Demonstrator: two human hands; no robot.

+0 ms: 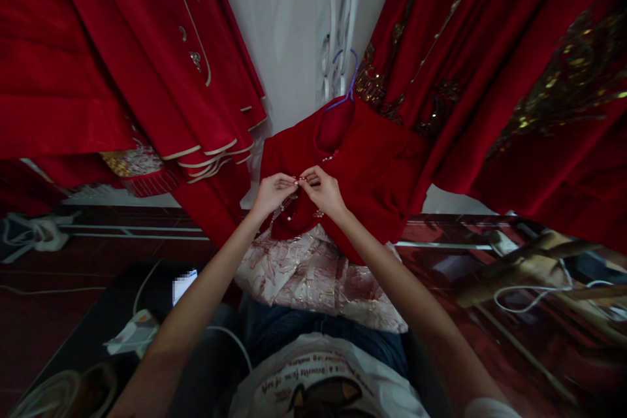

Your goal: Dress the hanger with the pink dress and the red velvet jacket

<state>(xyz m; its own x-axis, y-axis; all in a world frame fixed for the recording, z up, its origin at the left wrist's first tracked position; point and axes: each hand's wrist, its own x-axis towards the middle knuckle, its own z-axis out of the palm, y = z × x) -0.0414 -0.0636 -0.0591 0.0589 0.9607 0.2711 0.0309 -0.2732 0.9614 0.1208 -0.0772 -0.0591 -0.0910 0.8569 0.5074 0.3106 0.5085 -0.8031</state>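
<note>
A red top (372, 157) hangs in front of me on a purple hanger (352, 75), its lower part spread toward my lap. At its front, my left hand (275, 192) is closed in a pinch on the edge of the cloth. My right hand (322, 189) pinches the same spot, its fingertips meeting those of the left. A small pearl-like button (296, 183) shows between the fingertips. More beaded trim (318, 213) lies just below the right hand. Beneath the top, a pale pink patterned skirt (313, 274) with gold glints covers my knees.
Red garments with pale edging (196, 91) hang on the left, and red garments with gold sequins (553, 91) on the right. At lower left, a white box (134, 332) sits on a dark surface. Wooden poles and a white cable (529, 307) are at right.
</note>
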